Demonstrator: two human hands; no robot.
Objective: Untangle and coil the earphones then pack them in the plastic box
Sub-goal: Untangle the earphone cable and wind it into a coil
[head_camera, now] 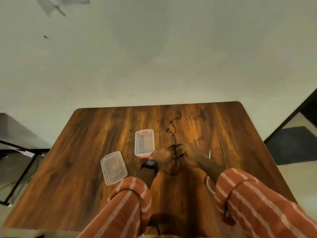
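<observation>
Black earphones [174, 140] with yellow-tipped buds lie tangled on the wooden table [85, 152], the buds stretched toward the far edge. Both hands meet over the knot. My left hand [161, 156], with a black watch on its wrist, grips the cable from the left. My right hand [191, 154] is blurred and holds the cable from the right, near a yellow part. A loop of cable hangs toward me between the wrists. The clear plastic box [144, 143] with red latches stands open just left of my left hand. Its clear lid [113, 167] lies further left and nearer.
A white cable [209, 185] curves on the table under my right forearm, with a white tip [209, 154] beyond that hand. The table's far edge meets a pale wall. A dark metal frame [20, 162] stands off the left edge, and dark flooring [291, 145] lies to the right.
</observation>
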